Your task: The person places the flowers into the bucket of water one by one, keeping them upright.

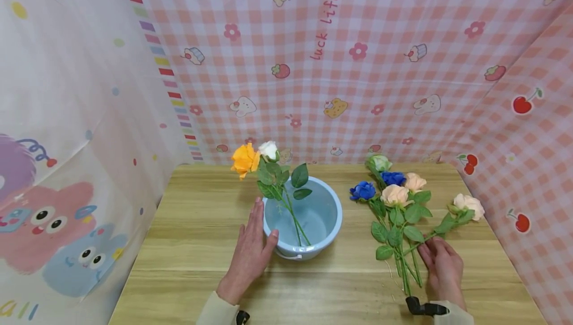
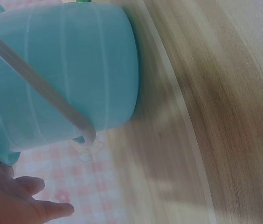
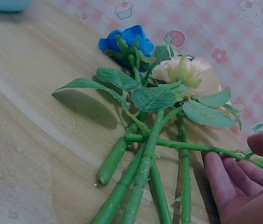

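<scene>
A light-blue bucket [image 1: 333,233] stands on the wooden table, holding an orange rose [image 1: 245,160] and a white rose [image 1: 268,150] whose stems lean left over the rim. My left hand [image 1: 250,245] rests against the bucket's left side, fingers extended, thumb at the front rim. In the left wrist view, the bucket's pale handle [image 2: 52,93] hangs down its wall. My right hand [image 1: 443,265] is at the stem of a pale cream rose [image 1: 467,206]. In the right wrist view, its fingers lie under this stem [image 3: 192,146], and the thumb is raised above it with a gap.
Beside the right hand lies a pile of roses: blue [image 1: 362,191], peach [image 1: 396,195] and pale green [image 1: 378,162], their stems crossing. The cream rose's stem lies over them. Checked cloth [image 1: 358,81] hangs behind the table, and a white printed cloth [image 1: 89,116] hangs at left.
</scene>
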A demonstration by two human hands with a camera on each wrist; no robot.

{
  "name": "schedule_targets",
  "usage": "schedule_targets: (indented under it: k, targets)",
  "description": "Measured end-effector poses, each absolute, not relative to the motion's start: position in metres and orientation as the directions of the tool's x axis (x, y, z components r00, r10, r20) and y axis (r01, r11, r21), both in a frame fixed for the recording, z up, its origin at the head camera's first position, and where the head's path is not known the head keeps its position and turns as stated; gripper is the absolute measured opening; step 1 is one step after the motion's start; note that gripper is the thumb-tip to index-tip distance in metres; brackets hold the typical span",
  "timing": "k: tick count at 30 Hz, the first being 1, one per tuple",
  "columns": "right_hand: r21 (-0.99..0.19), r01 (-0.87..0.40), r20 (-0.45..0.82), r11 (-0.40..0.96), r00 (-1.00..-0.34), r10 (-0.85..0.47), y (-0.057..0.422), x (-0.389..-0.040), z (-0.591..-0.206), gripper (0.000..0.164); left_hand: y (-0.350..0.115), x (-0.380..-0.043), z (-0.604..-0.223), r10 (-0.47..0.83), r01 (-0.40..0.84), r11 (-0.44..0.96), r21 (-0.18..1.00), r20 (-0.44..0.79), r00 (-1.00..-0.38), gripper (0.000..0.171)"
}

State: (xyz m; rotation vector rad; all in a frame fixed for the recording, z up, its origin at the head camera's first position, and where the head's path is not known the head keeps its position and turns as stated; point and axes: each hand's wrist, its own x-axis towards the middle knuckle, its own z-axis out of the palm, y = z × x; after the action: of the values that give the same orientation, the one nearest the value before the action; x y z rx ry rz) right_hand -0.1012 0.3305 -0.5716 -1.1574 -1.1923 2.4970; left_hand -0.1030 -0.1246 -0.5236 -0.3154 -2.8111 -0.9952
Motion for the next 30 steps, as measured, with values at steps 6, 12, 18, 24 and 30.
schedule_targets:
  k: [6,12,18,24,30]
  targets:
    - [-0.711,0.141,-0.56,-0.689,-0.705,0.435,0.33,-0.101,-0.573,0.023,-0.125,-0.103,-0.525,0.148,0.25,0.766,0.593,0.215,-0.965,0.076]
    - [-0.713,0.075,-0.53,-0.697,-0.708,0.466,0.332,-0.1,-0.576,0.024,-0.125,-0.103,-0.526,0.147,0.264,0.751,0.605,0.236,-0.96,0.076]
    - [-0.695,0.042,-0.545,-0.718,-0.682,0.488,0.333,-0.1,-0.571,0.029,-0.126,-0.103,-0.526,0.148,0.28,0.746,0.604,0.26,-0.954,0.077]
    - [-0.72,0.024,-0.523,-0.693,-0.674,0.521,0.336,-0.1,-0.564,0.031,-0.127,-0.102,-0.526,0.145,0.269,0.745,0.61,0.244,-0.959,0.076]
    - [-0.783,-0.009,-0.462,-0.622,-0.661,0.591,0.341,-0.101,-0.562,0.023,-0.126,-0.102,-0.525,0.15,0.259,0.749,0.61,0.225,-0.963,0.076]
